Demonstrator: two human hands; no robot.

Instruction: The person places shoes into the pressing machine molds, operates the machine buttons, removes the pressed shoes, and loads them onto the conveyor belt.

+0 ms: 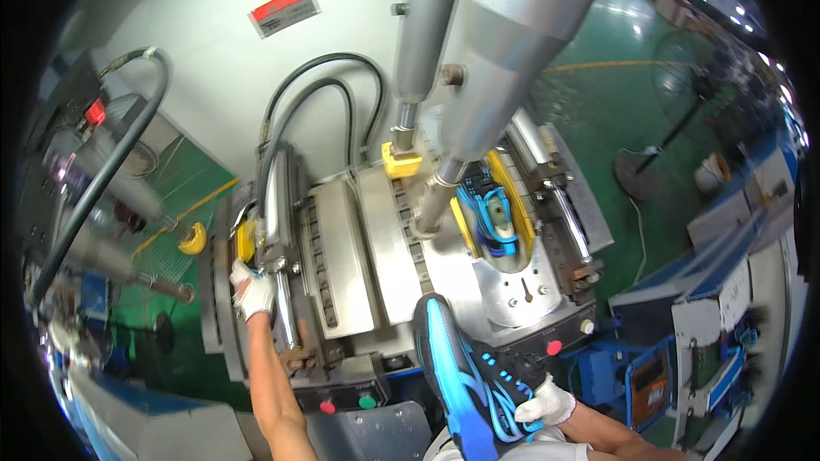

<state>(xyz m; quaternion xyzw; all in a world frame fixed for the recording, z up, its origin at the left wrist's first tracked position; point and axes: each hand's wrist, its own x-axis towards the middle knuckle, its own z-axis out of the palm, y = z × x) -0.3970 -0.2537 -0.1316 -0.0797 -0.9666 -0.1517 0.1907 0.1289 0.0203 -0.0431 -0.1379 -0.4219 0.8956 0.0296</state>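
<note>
My right hand (pixel 548 405), in a white glove, grips a black and blue sneaker (pixel 465 380) by its upper. The sneaker is tilted, its sole turned to the left, in front of the metal machine bed (pixel 393 243). My left hand (pixel 254 292), also gloved, reaches to the machine's left side, beside a yellow pad (pixel 246 241) and a shiny cylinder. Its fingertips are partly hidden, so what they touch is unclear. A second blue and black shoe (pixel 494 213) sits in the right station between yellow side pads (pixel 522 205).
Two grey press cylinders (pixel 504 43) come down over the bed, one ending in a yellow block (pixel 401 162). Black hoses (pixel 329 68) loop behind. Red buttons (pixel 553 347) and a green button (pixel 366 402) line the front. A standing fan (pixel 641 166) is at right.
</note>
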